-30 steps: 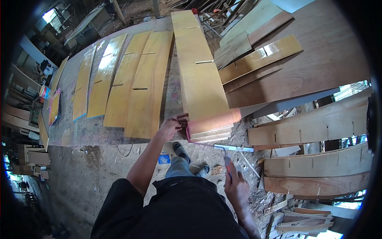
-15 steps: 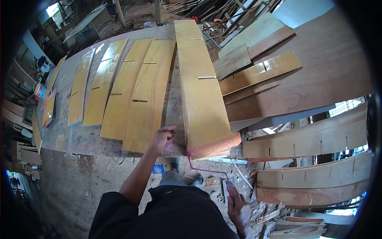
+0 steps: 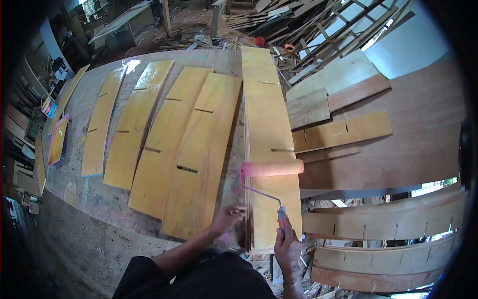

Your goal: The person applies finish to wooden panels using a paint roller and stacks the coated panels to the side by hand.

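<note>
My right hand (image 3: 289, 251) is wrapped round the handle of a paint roller (image 3: 274, 168). The pink roller sleeve lies across the top board (image 3: 266, 114) of a stack, just below a slot cut in it. That board is yellowish wood with a sheen. My left hand (image 3: 229, 220) has its fingers curled in, with nothing visible in them, close beside the stack's left edge; whether it touches the edge I cannot tell. Left of it lie several slotted boards (image 3: 199, 154) with the same yellow tint, some of them glossy.
A paint tray (image 3: 58, 139) with yellow liquid and a bucket (image 3: 49, 106) are at the table's (image 3: 119, 219) far left. To the right, a large brown sheet (image 3: 413, 114) bears loose planks, with slotted boards (image 3: 383, 224) below. Scrap wood (image 3: 269, 25) is piled at the back.
The roller has moved from the stack's near end up the top board, with my right hand following forward. My left hand is now lower in view, beside the stack. The camera view has shifted.
</note>
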The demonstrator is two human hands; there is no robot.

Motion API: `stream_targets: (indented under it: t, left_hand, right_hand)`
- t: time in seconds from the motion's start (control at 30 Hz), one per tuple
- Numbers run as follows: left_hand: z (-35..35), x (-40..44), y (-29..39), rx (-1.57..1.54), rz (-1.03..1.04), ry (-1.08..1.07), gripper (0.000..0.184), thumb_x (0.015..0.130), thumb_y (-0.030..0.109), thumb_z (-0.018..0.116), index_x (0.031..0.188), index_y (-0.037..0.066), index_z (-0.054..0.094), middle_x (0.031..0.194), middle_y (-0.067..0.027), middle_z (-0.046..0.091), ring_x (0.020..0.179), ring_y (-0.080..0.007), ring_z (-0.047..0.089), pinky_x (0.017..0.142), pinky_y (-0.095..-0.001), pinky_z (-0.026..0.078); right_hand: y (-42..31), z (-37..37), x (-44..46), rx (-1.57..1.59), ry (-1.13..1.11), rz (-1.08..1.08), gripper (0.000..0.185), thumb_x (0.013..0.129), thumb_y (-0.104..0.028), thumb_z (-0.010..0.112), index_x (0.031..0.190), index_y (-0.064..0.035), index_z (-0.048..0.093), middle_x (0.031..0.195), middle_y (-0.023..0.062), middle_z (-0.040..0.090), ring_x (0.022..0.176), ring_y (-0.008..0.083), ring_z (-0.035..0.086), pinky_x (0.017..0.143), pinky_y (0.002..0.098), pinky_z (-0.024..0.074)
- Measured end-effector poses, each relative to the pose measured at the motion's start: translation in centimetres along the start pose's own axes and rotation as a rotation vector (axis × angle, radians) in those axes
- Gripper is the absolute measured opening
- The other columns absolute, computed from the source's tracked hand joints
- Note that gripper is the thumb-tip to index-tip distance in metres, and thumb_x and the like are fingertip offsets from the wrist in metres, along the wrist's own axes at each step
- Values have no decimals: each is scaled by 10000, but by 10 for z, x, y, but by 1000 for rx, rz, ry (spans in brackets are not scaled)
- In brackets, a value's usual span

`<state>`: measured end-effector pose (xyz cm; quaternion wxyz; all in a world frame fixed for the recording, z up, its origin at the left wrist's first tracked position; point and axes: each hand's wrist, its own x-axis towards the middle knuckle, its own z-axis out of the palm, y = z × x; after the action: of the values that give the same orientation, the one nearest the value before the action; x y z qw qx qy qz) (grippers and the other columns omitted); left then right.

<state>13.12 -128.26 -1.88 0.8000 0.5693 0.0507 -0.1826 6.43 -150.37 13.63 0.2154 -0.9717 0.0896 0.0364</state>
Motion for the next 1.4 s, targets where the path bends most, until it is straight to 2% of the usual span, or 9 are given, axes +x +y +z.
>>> stream_targets:
  t: [0.27, 0.67, 0.8, 0.93, 1.03, 1.13, 1.17, 1.27, 1.4]
  left_hand:
    - [13, 49, 38, 639, -80, 15, 268, 886, 300, 833, 1002, 58, 818, 818, -110, 777, 744, -123, 723, 658, -319, 544]
    - [-14, 91, 31, 447, -575, -362, 342, 920, 445, 778, 1026, 123, 820, 839, -52, 790, 754, -122, 735, 706, -319, 559]
    - [-17, 109, 49, 538, -447, -361, 299, 829, 366, 857, 963, 104, 810, 844, -149, 768, 757, -236, 737, 695, -411, 570]
    - [-20, 106, 25, 456, -353, -357, 281, 812, 373, 863, 914, 115, 813, 842, -138, 768, 748, -246, 730, 695, -415, 566]
    - [-13, 94, 6, 495, -413, -301, 334, 849, 344, 826, 1098, 126, 777, 875, -137, 771, 777, -263, 738, 716, -429, 571]
    - [-21, 99, 35, 618, -470, -369, 354, 919, 457, 778, 1043, 128, 811, 845, -72, 785, 759, -136, 735, 709, -338, 561]
    - [-18, 95, 39, 541, -424, -345, 346, 910, 446, 777, 995, 112, 810, 812, -94, 771, 714, -162, 720, 682, -347, 550]
    - [-11, 93, 35, 528, -433, -324, 254, 930, 324, 798, 953, 72, 809, 819, -88, 771, 740, -123, 713, 667, -336, 555]
    - [0, 81, 40, 46, -477, -149, 209, 953, 189, 786, 906, -15, 777, 807, -58, 761, 731, -111, 687, 655, -293, 540]
  right_hand:
    - [-47, 54, 209, -54, 174, -128, 506, 1038, -250, 597, 1517, -146, 468, 875, 228, 689, 746, 442, 699, 641, 552, 549]
    - [-155, 76, 597, -83, 173, -187, 367, 1065, -346, 524, 1380, -159, 548, 1024, 295, 724, 956, 506, 693, 814, 620, 531]
    - [-185, 97, 720, -96, 217, -221, 373, 1068, -389, 487, 1318, -134, 594, 1065, 270, 733, 1007, 495, 693, 869, 612, 530]
    - [-207, 108, 813, -149, 203, -257, 399, 1066, -380, 464, 1282, -76, 606, 1108, 264, 730, 1071, 477, 686, 917, 593, 531]
    - [-219, 100, 836, -125, 143, -231, 395, 1070, -362, 444, 1260, -64, 617, 1118, 261, 730, 1091, 470, 684, 925, 593, 528]
    - [-205, 90, 802, -117, 115, -238, 387, 1073, -344, 433, 1242, -52, 622, 1124, 257, 729, 1100, 468, 681, 920, 594, 527]
    - [-198, 86, 784, -116, 106, -235, 385, 1074, -338, 429, 1236, -48, 623, 1126, 256, 729, 1103, 467, 681, 918, 594, 527]
    - [-177, 65, 683, -115, 103, -234, 354, 1069, -314, 444, 1225, -46, 614, 1047, 256, 735, 1022, 477, 696, 880, 608, 531]
    - [-129, 52, 524, -107, 146, -241, 315, 1055, -294, 493, 1266, -79, 589, 1005, 256, 736, 940, 476, 708, 820, 604, 547]
